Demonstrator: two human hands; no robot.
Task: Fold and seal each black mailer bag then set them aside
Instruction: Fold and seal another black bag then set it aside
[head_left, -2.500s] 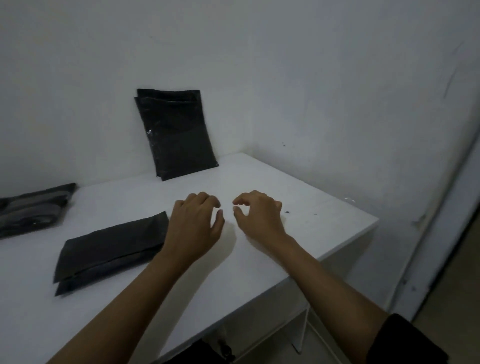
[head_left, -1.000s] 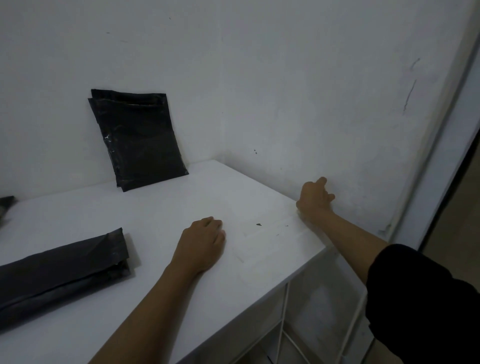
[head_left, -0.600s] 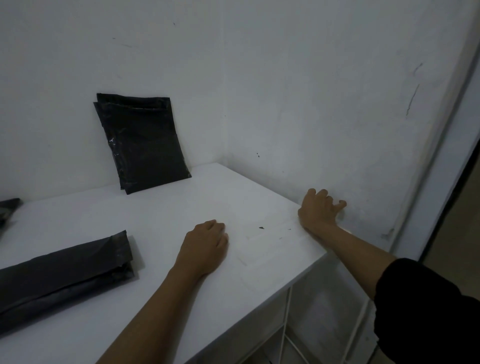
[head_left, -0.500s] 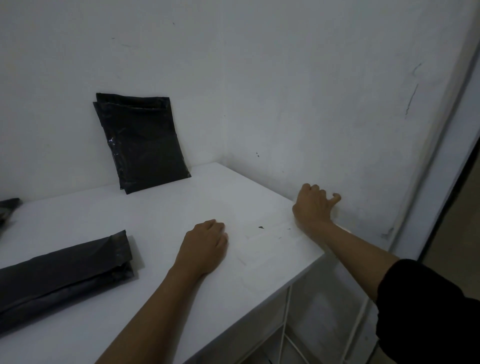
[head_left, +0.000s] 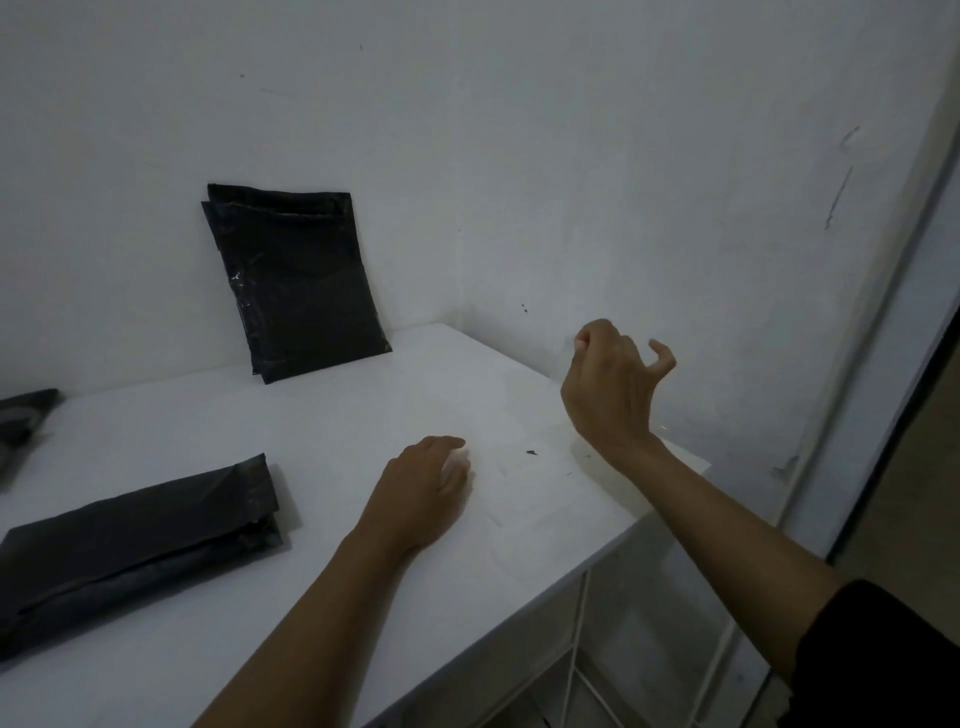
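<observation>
Head view, dim light. Nearest the camera: two bare forearms reach over a white table (head_left: 156, 649); a black sleeve (head_left: 883, 660) covers the right upper arm at lower right.

Left hand (head_left: 423, 493): palm down, fingers loosely extended, resting flat on the tabletop near the table's middle. It holds nothing.

Folded black mailer bag (head_left: 140, 545): lies flat on the table, left of the left hand and apart from it, long axis running roughly left to right, one layer doubled over another.

Right hand (head_left: 610, 384): raised above the table's right edge, close to the side wall (head_left: 675, 156). Thumb and forefinger are pressed together at the top of the hand; the other fingers curl loosely, the little finger sticking out. A faint pale translucent sliver shows at the pinch; what it is cannot be told.

A small dark speck (head_left: 531, 451) sits on the tabletop between the hands.

Farther back: a stack of black mailer bags (head_left: 296, 280) stands upright, tilted, leaning on the back wall. Far left edge: part of another dark item (head_left: 23, 415), cut off by the frame.
</observation>
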